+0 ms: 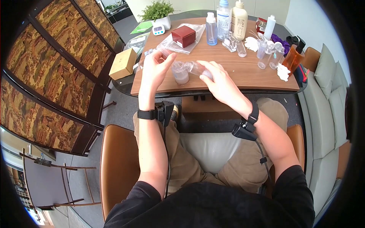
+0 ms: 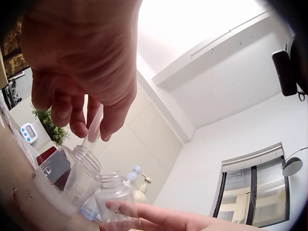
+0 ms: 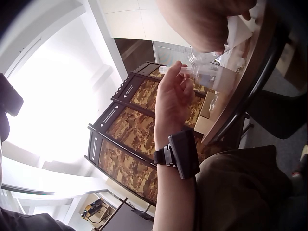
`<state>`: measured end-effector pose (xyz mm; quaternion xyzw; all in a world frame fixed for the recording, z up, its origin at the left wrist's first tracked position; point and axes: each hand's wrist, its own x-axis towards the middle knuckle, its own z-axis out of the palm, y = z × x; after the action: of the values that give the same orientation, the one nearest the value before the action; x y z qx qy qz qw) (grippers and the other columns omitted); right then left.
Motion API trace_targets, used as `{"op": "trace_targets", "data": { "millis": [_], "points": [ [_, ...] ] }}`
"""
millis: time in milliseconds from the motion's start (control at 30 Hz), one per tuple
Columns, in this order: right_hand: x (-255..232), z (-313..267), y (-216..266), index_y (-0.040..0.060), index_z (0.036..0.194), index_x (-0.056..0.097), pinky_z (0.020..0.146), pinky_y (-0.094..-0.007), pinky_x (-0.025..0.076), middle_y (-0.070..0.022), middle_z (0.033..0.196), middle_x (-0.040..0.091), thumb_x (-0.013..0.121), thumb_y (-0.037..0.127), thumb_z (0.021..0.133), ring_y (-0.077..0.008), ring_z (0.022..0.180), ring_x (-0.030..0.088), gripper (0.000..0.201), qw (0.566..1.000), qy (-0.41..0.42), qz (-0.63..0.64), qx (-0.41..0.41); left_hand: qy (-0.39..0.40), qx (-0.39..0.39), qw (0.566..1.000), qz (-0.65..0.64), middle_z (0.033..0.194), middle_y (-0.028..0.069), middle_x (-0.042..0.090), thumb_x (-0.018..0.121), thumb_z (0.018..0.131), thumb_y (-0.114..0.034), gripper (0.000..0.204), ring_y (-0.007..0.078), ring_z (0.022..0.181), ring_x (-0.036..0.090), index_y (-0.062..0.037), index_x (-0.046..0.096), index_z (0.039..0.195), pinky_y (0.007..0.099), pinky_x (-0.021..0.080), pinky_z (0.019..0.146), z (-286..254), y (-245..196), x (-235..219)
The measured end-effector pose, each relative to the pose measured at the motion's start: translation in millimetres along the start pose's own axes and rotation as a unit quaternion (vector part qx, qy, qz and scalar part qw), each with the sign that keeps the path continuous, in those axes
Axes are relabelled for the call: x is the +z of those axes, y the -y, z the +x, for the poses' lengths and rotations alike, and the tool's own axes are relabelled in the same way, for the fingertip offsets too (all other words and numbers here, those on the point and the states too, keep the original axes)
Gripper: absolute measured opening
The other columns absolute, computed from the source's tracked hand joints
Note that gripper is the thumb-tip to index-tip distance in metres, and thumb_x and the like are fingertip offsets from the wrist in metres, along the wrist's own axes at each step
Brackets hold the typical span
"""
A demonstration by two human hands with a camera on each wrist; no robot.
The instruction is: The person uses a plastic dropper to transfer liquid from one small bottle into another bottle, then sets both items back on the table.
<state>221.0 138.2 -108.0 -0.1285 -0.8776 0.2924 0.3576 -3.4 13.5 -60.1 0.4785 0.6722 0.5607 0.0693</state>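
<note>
In the head view my left hand [image 1: 153, 70] is raised over the near left of the table, pinching a translucent tube-like piece [image 1: 163, 51] between thumb and fingers. The left wrist view shows that piece [image 2: 94, 130] pointing down near the mouth of a wide clear bottle [image 2: 72, 180]. This wide bottle [image 1: 180, 75] stands on the table with some cloudy liquid low inside. My right hand [image 1: 221, 81] grips a smaller clear bottle [image 1: 195, 68], tipped with its threaded neck against the wide bottle's upper side. Fingers partly cover the smaller bottle.
Behind stand a red box [image 1: 183, 36] on a plastic bag, a blue pump bottle [image 1: 211, 30] and a cream bottle [image 1: 239, 21]. Several clear bottles, crumpled tissue [image 1: 283, 72] and an amber bottle [image 1: 294, 59] are at the right. A cardboard box [image 1: 122, 63] sits left.
</note>
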Motion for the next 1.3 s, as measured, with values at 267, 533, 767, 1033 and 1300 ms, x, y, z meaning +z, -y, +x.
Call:
{"op": "trace_targets", "data": {
  "millis": [267, 533, 767, 1033, 1300],
  "points": [
    [0, 0, -1, 0.0033, 0.149, 0.062, 0.109, -0.0523, 0.050, -0.0210, 0.130, 0.068, 0.070, 0.010, 0.103, -0.0407, 0.126, 0.063, 0.047, 1.000, 0.001, -0.004, -0.001, 0.009, -0.011, 1.000, -0.006, 0.075, -0.0044, 0.064, 0.081, 0.100, -0.030, 0.029, 0.0034, 0.068, 0.050, -0.0013, 0.079, 0.100, 0.0271, 0.040, 0.062, 0, -2, 0],
    [1, 0, -1, 0.0036, 0.149, 0.062, 0.110, -0.0527, 0.050, -0.0213, 0.131, 0.067, 0.070, 0.010, 0.103, -0.0411, 0.127, 0.062, 0.047, 1.000, 0.000, 0.002, -0.001, -0.041, 0.019, 0.998, -0.034, 0.079, -0.0037, 0.067, 0.079, 0.103, -0.022, 0.023, 0.0031, 0.071, 0.053, 0.0005, 0.078, 0.102, 0.0255, 0.042, 0.064, -2, -3, 0],
    [-3, -1, 2, 0.0023, 0.148, 0.061, 0.112, -0.0483, 0.050, -0.0198, 0.129, 0.068, 0.068, 0.011, 0.105, -0.0393, 0.127, 0.063, 0.045, 1.000, 0.011, 0.004, 0.014, -0.249, 0.150, 0.943, -0.161, 0.087, -0.0016, 0.068, 0.071, 0.108, -0.011, 0.012, 0.0053, 0.076, 0.058, -0.0010, 0.071, 0.101, 0.0247, 0.047, 0.070, -2, -8, -8],
    [-1, 0, 0, 0.0032, 0.149, 0.060, 0.114, -0.0486, 0.049, -0.0190, 0.131, 0.067, 0.068, 0.012, 0.105, -0.0388, 0.128, 0.061, 0.046, 1.000, 0.020, 0.000, 0.018, -0.173, 0.116, 0.960, -0.189, 0.089, -0.0024, 0.069, 0.074, 0.107, -0.008, 0.010, 0.0037, 0.081, 0.058, -0.0021, 0.071, 0.099, 0.0230, 0.047, 0.076, 2, -2, 4],
    [-2, 1, 1, 0.0033, 0.149, 0.060, 0.115, -0.0487, 0.048, -0.0188, 0.132, 0.067, 0.068, 0.013, 0.105, -0.0390, 0.129, 0.061, 0.045, 1.000, 0.020, -0.001, 0.019, -0.162, 0.099, 0.964, -0.185, 0.089, -0.0010, 0.070, 0.075, 0.106, -0.008, 0.013, 0.0046, 0.083, 0.061, -0.0007, 0.071, 0.097, 0.0237, 0.049, 0.078, 1, -4, 4]
  ]
}}
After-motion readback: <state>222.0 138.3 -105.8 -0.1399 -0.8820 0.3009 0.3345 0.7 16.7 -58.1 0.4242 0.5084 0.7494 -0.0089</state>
